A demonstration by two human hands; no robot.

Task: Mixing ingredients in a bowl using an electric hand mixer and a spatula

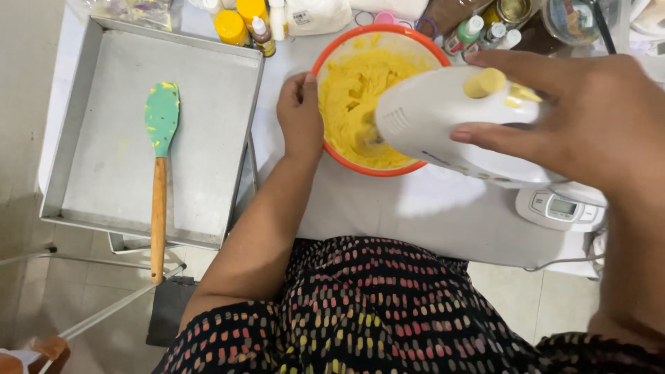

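Right hand point(589, 118) sits nearest the lens, fingers wrapped over a white hand mixer point(450, 128) with a yellow button on top; grip is firm, mixer body tilted down into the bowl point(332, 55). Beaters are mostly hidden under the mixer nose, so whether they are spinning can't be told. Left hand point(300, 114) is just left of the bowl, fingers curled on its orange rim, steadying it.

Bowl sits on the white bench point(388, 208), holding yellow batter point(353, 97). Batter looks thick and still a bit lumpy and streaked up the walls, so my read: mixing is partway, not smooth yet. None of it has gone anywhere else.

Right of the bowl and nearer the person, a white kitchen scale point(561, 208) pokes out under the right wrist. Left of the bowl, a square metal baking tray point(208, 76) lies bare of batter, with a green spatula point(159, 159) on a wooden handle resting in it; spatula head carries yellow smears, so it looks used already. Behind the bowl, small bottles and yellow-capped jars point(232, 26) crowd the far bench edge.
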